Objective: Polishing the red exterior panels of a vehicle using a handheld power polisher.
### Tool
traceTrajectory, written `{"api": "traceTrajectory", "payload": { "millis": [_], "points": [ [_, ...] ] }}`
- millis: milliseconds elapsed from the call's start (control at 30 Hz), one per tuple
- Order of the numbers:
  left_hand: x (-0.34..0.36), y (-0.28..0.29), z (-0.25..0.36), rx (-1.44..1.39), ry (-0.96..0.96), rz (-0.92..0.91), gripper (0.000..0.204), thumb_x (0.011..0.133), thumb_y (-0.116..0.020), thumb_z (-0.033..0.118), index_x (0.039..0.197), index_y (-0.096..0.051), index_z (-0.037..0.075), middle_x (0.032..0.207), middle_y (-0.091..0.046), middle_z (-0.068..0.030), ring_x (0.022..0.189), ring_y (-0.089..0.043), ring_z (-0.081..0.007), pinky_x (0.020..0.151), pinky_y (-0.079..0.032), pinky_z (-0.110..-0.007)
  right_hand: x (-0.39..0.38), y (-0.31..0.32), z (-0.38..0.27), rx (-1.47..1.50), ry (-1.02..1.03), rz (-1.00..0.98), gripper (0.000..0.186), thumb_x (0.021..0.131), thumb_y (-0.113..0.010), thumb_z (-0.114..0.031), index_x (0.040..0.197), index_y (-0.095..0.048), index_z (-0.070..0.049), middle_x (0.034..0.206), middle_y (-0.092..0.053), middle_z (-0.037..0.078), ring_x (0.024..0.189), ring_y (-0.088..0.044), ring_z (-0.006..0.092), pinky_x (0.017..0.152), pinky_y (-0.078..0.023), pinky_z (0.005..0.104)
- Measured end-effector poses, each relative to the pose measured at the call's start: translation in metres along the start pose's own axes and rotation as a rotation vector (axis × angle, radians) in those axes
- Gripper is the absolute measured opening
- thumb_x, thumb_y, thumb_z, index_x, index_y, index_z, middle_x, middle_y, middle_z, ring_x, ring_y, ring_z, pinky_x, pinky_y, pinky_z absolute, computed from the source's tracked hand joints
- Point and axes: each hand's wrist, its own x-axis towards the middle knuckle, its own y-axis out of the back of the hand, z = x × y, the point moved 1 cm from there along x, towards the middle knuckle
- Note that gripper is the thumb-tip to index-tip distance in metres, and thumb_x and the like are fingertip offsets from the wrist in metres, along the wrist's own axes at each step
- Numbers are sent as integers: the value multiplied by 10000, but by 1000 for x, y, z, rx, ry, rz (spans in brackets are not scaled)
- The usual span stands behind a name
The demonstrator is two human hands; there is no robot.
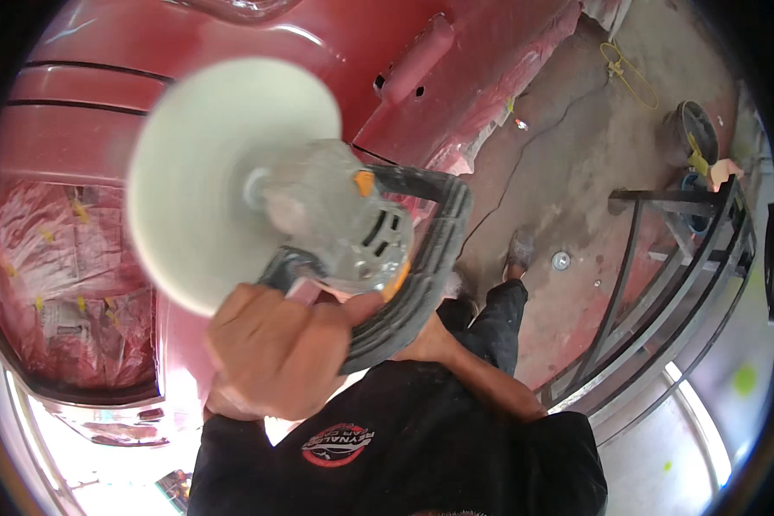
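In front of me is a grey and black polisher (340,215) with orange parts and a large cream round pad (206,189). The pad is smeared, as if spinning, and it covers part of a glossy red car body (361,77); whether it touches the paint I cannot tell. My left hand (275,348) is wrapped round the near end of the polisher's black loop handle (447,228). Behind that loop, my right hand (423,342) is closed at the tool's rear, its fingers mostly hidden.
Plastic and taped paper (82,275) mask a window opening at left. A dark cord (525,155) runs over the stained floor (568,206). At right stand a metal frame (654,301) and a bucket (695,138). A yellow looped cord (632,77) lies farther off.
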Motion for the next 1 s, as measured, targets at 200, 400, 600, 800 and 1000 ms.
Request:
{"api": "traceTrajectory", "payload": {
  "millis": [200, 400, 600, 800, 1000],
  "points": [
    [4, -67, 3, -173, -64, -138, 241, 798, -789, 103, 718, -562, 122, 583, -437, 20, 489, -489, -144, 490, -330, -332, -28, 9, 6, 279, -81, 168, 1169, 579, -992, -136, 1531, -323, -22, 1434, -533, 90, 1353, -501, 219, 1160, -381, 391],
    [23, -102, 5, -210, -26, -130, 219, 793, -761, 142, 722, -554, 138, 596, -508, -8, 540, -567, -196, 505, -395, -360, -32, 25, 8, 348, -85, 238, 1043, 597, -996, -114, 1446, -396, -37, 1307, -586, 39, 1193, -567, 152, 1058, -453, 353],
    [71, -123, -4, -213, -19, -18, 211, 719, -788, 164, 766, -586, 119, 651, -596, -47, 568, -604, -273, 534, -451, -403, -22, 67, -25, 335, -68, 344, 851, 620, -932, -46, 1346, -488, -32, 1175, -630, 26, 1049, -609, 133, 950, -514, 336],
    [140, -156, -7, -188, 52, -105, 252, 689, -773, 158, 917, -675, 116, 748, -685, -90, 676, -688, -313, 603, -528, -444, -14, 106, -72, 408, -45, 442, 711, 650, -858, 65, 1260, -505, -33, 1030, -650, 44, 861, -664, 149, 769, -576, 327],
    [127, -146, -4, -260, 145, -124, 247, 678, -775, 201, 882, -679, 100, 784, -695, -113, 712, -690, -340, 623, -539, -452, -37, 119, -64, 276, -127, 424, 782, 622, -930, -11, 1281, -510, -28, 1069, -658, 57, 908, -671, 155, 815, -578, 335]
  ]
}}
